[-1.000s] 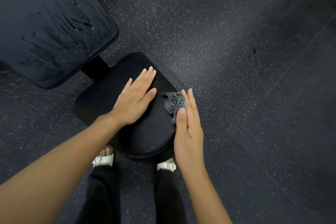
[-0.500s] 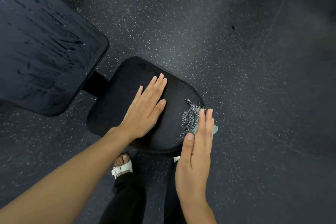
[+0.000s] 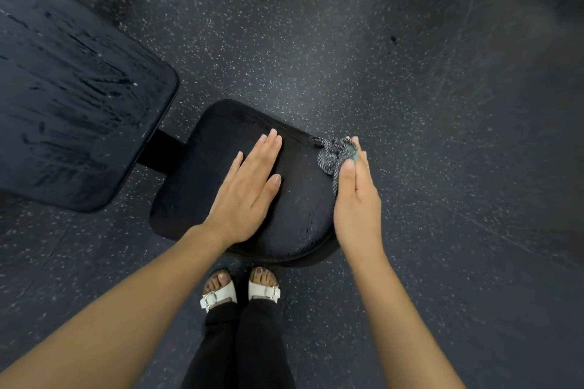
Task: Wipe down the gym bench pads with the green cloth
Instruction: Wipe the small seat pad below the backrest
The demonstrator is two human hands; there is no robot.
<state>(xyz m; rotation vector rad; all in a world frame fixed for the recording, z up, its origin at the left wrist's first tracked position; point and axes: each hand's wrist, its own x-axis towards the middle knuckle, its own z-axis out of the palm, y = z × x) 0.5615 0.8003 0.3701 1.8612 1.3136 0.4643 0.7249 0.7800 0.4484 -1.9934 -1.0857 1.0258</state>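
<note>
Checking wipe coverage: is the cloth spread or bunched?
Bunched: the cloth is a crumpled wad pinched by the right hand at the edge of the seat pad.

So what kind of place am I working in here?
Most likely a gym: a black padded bench seat, a larger back pad beside it, and speckled rubber flooring underneath.
</note>
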